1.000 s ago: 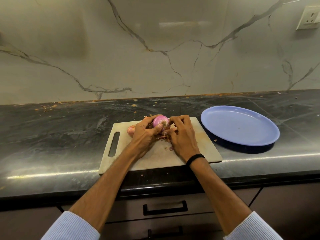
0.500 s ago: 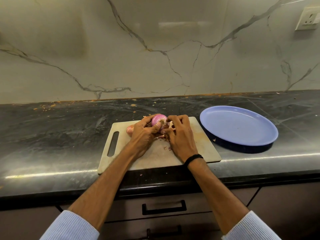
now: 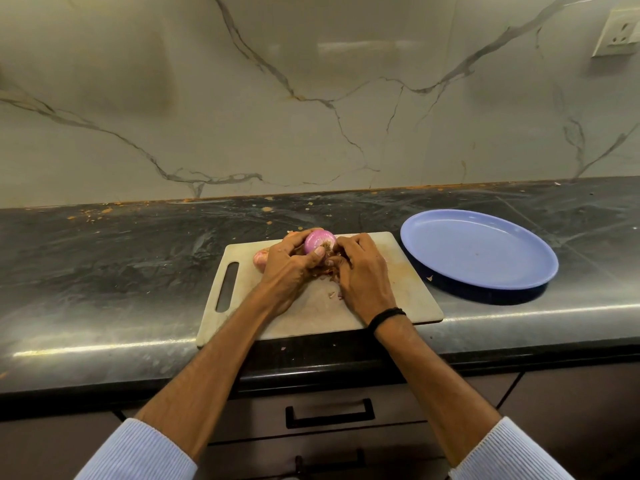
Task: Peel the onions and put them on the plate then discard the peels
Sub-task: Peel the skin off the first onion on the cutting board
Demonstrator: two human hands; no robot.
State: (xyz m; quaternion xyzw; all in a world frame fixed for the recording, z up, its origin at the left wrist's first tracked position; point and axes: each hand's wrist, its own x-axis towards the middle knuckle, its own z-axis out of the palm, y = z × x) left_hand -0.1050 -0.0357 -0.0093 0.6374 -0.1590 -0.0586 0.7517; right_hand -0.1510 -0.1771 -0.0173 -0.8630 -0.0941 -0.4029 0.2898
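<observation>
The onion (image 3: 319,241) is sitting over the far edge of the cutting board (image 3: 398,292), gripped by the left hand (image 3: 289,268), whose fingers are curling tight around it. The right hand (image 3: 360,271) is pinching at skin by the root end. Peels (image 3: 333,271) are gathering beneath. Another onion (image 3: 259,259) is waiting behind the left hand. The plate (image 3: 485,251), near the counter's right end, is holding nothing, so most of the work is remaining.

Veined marble backsplash (image 3: 311,98), wall socket (image 3: 620,34), dark stone counter (image 3: 104,271), drawers (image 3: 329,414) below.
</observation>
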